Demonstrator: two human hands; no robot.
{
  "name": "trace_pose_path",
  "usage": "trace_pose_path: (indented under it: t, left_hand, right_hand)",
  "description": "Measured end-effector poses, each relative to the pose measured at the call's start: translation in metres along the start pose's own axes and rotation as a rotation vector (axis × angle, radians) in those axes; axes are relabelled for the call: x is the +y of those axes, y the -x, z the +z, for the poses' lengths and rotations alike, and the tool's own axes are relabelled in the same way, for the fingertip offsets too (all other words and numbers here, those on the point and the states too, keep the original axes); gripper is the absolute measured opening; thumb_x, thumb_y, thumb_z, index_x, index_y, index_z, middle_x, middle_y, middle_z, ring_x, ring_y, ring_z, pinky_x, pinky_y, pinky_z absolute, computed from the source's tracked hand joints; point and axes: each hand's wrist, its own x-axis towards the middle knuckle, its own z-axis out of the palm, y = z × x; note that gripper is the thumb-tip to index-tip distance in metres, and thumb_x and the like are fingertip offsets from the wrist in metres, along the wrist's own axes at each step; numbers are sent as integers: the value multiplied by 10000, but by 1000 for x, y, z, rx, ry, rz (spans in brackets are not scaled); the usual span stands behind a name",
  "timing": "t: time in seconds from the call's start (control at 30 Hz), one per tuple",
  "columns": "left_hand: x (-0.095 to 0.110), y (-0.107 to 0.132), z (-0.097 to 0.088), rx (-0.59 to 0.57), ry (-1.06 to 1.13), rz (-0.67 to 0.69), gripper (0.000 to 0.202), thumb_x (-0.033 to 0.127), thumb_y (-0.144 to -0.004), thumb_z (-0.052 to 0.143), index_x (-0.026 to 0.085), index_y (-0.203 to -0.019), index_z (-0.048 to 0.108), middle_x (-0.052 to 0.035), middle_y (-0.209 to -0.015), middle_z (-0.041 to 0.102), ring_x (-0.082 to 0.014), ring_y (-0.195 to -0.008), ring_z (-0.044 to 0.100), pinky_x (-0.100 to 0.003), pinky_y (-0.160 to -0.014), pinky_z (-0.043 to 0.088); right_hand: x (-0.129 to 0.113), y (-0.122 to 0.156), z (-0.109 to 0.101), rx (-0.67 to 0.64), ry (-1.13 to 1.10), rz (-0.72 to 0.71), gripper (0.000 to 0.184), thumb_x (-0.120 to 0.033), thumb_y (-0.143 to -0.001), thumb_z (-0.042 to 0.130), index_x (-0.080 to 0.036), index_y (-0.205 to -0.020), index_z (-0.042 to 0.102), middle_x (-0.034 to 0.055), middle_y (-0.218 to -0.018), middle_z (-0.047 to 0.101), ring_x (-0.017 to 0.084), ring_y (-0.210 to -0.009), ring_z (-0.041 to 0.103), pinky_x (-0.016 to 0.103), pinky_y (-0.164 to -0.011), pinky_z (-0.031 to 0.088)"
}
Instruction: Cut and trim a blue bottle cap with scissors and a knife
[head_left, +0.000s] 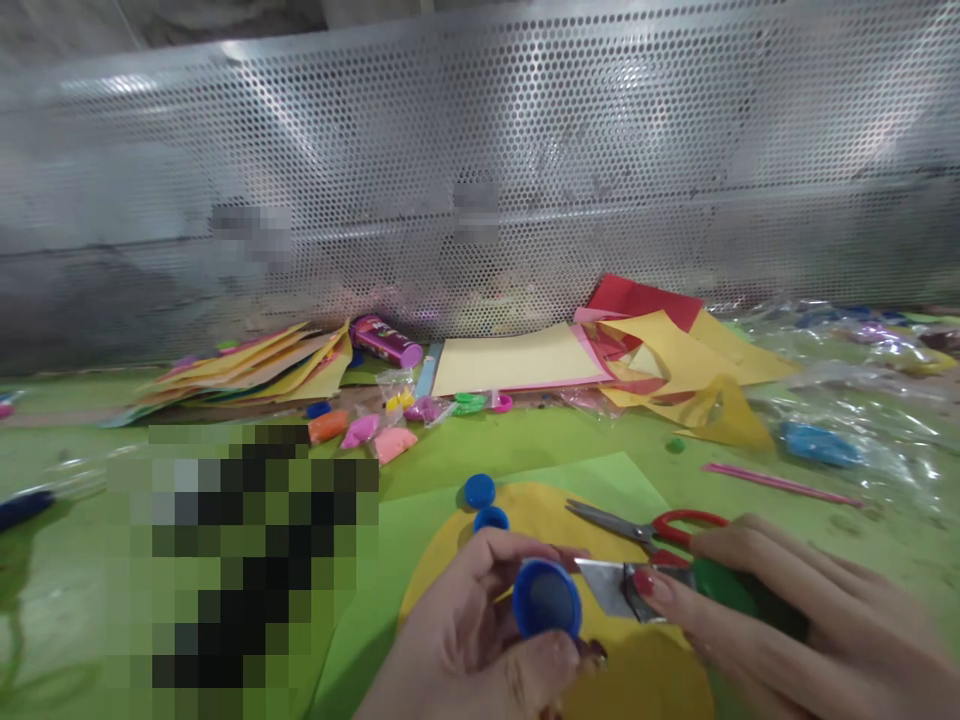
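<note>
Between the thumb and fingers of my left hand (pixel 487 625) is a blue bottle cap (pixel 547 600), its round opening turned toward me. My right hand (pixel 780 610) grips a green-handled utility knife (pixel 724 588), the thumb pressed near the metal blade. The blade tip points left, close beside the cap. Beneath both hands lies a yellow paper circle (pixel 442 560) on a light green sheet (pixel 607 475). Two more blue caps, one round (pixel 480 491) and one partly behind my fingers (pixel 492 519), rest on it. Red-handled scissors (pixel 645 530) lie just beyond my right hand.
Coloured paper sheets (pixel 247 370) are stacked at the back left, near a purple tube (pixel 386 342). Small bags of coloured clay (pixel 394 443) lie mid-table. Yellow paper scraps (pixel 675 350), a pink stick (pixel 784 485) and clear plastic (pixel 892 400) are on the right. A perforated metal panel (pixel 480 150) stands behind.
</note>
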Motion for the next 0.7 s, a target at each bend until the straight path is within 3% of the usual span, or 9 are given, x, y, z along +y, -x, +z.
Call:
trace_pose_path:
  t: [0.1, 0.23, 0.33, 0.5, 0.7]
  left_hand:
    - [0, -4, -7, -102, -14, -49, 419, 363, -677, 907, 254, -1037, 722, 14, -918, 739, -68, -660, 679, -168, -564, 480]
    - [2, -6, -14, -288, 93, -194, 490, 256, -647, 897, 268, -1113, 747, 29, -868, 684, -77, -701, 678, -185, -672, 473]
    - [0, -9, -18, -353, 210, -186, 515, 244, -641, 837, 215, -1147, 745, 6, -859, 643, -67, -690, 617, -177, -662, 427]
    - [-5, -17, -25, -478, 197, -144, 498, 381, -669, 833, 223, -1134, 751, 15, -772, 551, -78, -618, 504, -200, -580, 364]
    - [5, -5, -19, -277, 182, -111, 364, 347, -788, 756, 153, -1096, 759, -8, -801, 527, -82, -630, 487, -216, -609, 377]
  right_hand:
    - [-2, -1, 2, -9, -51, 29, 408, -155, -1028, 377, -269, -1382, 545, 104, -1125, 567, 197, -915, 612, 258, -627, 486]
    - [-3, -2, 3, -4, -67, 38, 402, -161, -1023, 380, -284, -1351, 578, 95, -1092, 590, 209, -909, 616, 262, -626, 467]
    - [-1, -1, 4, -22, -9, -28, 442, -168, -1030, 377, -311, -1422, 523, 98, -1050, 607, 223, -891, 608, 275, -612, 453]
    - [1, 1, 6, -52, 28, -64, 496, -187, -1047, 353, -308, -1528, 365, 94, -1045, 618, 239, -915, 594, 294, -623, 444]
    - [5, 3, 3, -69, 33, -68, 527, -174, -1032, 366, -304, -1542, 330, 102, -1087, 603, 237, -949, 597, 291, -618, 454]
